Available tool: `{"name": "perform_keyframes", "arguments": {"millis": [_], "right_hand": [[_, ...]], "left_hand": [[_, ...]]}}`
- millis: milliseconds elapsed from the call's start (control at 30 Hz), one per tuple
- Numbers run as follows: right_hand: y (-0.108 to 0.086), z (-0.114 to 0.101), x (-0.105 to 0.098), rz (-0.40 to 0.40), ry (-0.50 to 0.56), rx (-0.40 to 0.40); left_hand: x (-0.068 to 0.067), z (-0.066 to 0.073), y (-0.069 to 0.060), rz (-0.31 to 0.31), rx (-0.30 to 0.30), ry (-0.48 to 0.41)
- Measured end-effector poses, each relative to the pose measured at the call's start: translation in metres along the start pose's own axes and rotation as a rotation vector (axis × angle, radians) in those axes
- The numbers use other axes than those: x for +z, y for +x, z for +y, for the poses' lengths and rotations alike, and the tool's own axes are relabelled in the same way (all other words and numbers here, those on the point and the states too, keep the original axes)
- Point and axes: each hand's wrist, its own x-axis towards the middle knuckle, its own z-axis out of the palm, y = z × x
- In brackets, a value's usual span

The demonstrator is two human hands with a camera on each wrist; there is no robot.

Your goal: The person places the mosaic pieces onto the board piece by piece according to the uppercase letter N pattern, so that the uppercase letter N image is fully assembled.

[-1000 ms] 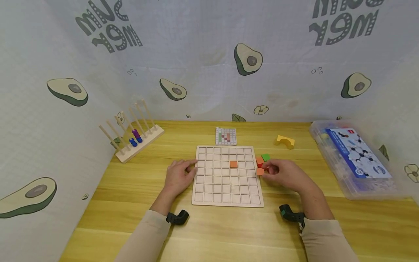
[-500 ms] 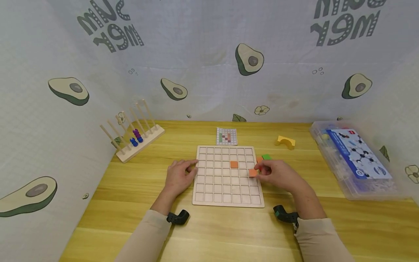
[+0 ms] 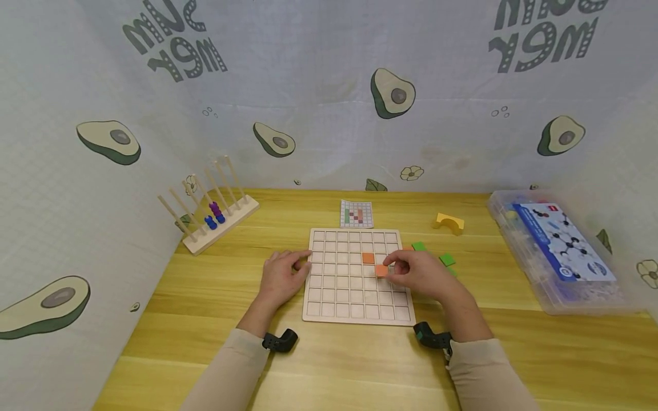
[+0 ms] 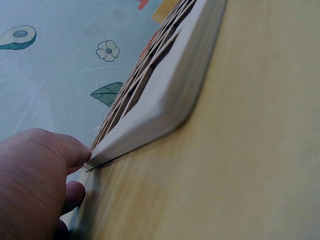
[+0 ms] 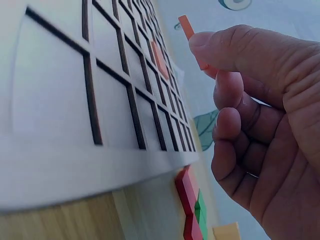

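My right hand pinches an orange square tile between thumb and fingertips. In the right wrist view that tile is held edge-on, apart from the wooden grid board. Another orange tile lies in a cell of the board, up and left of the held one. On the board's left side, my left hand rests on the table with its fingers touching the edge. The left wrist view has the thumb against the board's side; the other fingers are mostly hidden there.
Green tiles lie right of the board, and red tiles show beside it. Behind stands a printed grid card. A peg rack with beads, a yellow arch block and a clear plastic box surround the area.
The right hand has carried the orange tile leftward from the tiles beside the board to over its right-hand cells. Green tiles behind that hand have come into view. The left hand stays put.
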Motion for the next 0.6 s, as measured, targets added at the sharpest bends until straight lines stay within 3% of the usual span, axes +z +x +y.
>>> {"name": "perform_keyframes", "arguments": {"millis": [233,600], "right_hand": [[0.006,-0.005,0.006,0.041,0.001,-0.03],[0.017,-0.002,0.018,0.014,0.062,-0.008]], "left_hand": [[0.0,0.001,0.0,-0.002,-0.003,0.008],[0.0,0.001,0.0,-0.011,-0.015,0.014]]}}
